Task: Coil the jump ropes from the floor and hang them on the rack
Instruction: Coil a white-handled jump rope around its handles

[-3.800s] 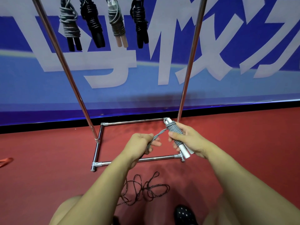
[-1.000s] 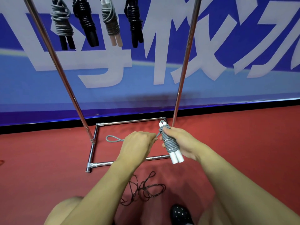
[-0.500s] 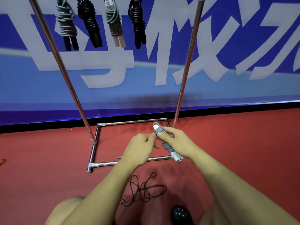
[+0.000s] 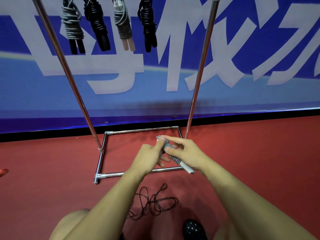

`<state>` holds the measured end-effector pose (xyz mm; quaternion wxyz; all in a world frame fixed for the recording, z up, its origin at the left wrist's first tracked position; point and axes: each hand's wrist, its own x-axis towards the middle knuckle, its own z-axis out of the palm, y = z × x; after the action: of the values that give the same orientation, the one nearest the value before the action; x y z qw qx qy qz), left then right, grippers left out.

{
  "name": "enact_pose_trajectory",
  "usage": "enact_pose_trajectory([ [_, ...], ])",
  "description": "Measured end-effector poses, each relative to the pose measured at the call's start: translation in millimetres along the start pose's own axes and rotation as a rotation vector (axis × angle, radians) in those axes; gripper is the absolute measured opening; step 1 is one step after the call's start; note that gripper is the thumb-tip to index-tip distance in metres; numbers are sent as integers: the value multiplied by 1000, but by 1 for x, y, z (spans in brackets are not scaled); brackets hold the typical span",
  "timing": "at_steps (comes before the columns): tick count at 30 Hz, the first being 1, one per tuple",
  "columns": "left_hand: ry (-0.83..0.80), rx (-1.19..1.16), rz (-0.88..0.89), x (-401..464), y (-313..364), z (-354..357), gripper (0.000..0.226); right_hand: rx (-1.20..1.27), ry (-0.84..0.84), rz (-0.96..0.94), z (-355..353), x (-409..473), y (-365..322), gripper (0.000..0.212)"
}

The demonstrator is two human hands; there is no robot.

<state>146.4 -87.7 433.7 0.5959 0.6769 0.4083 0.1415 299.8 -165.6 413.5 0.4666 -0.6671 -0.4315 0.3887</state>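
Note:
A grey jump rope with white handles is wound tight round its own handles and sits between both hands, above the rack's base. My right hand grips the coiled bundle. My left hand pinches the bundle's top end with thumb and fingers. A loose dark rope lies tangled on the red floor between my legs. Several coiled ropes hang from the top of the chrome rack: a grey one, a black one, a grey one with pink handles and another black one.
The rack's right pole rises just behind my right hand, and its rectangular base frame lies on the floor. A blue and white banner wall closes off the back. My dark shoe shows at the bottom. An orange object peeks in at the left edge.
The free grey loop that trailed left of my left hand a second ago has been drawn in. Both hands have come together on the bundle, which tilts more.

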Motion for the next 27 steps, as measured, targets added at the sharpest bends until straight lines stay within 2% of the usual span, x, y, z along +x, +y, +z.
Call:
enact_pose_trajectory([
  [6, -41, -111, 20, 4, 0, -3, 57, 139, -33, 73, -9, -5, -7, 47],
  [11, -116, -148, 61, 6, -1, -5, 59, 425, -348, 283, -20, -13, -3, 52],
  [13, -153, -174, 41, 6, 1, -4, 56, 445, -393, 276, -22, -16, -8, 50],
  [18, -193, -226, -105, 4, 4, -6, 58, 175, -270, 99, -29, -15, -8, 38],
  [23, -85, -222, -144, 6, 1, -5, 58, 172, -179, 111, -34, -12, -2, 33],
  [27, -78, -263, -133, 7, 1, -4, 60, 167, -153, 171, -30, -10, -1, 27],
])
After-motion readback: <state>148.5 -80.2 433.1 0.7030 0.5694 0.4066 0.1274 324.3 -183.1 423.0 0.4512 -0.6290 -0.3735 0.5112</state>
